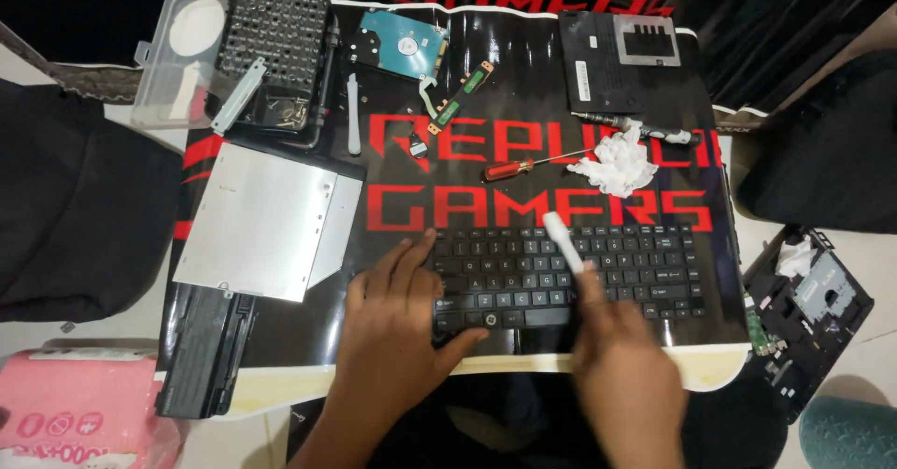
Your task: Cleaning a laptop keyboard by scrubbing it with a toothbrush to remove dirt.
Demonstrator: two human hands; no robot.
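Keyboard (598, 268) lies flat on the mat (523, 77) at the near edge, w/ left hand (397, 329) spread open, fingers on its left end & thumb along the front, prob. to pin it. Right hand (621, 362) is closed on a white tool (563, 241), tip up over the keys, blurred. Just beyond the fingertips: red screwdriver (509, 167) & tissue (617, 163), handy.

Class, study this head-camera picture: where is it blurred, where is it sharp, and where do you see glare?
Head view: the right hand and the white tool it holds are smeared by motion blur; the left hand, resting on the black keyboard, is sharper; the silver optical drive and the red-handled screwdriver are crisp; soft glare lies on the glossy mat near the hard drive.
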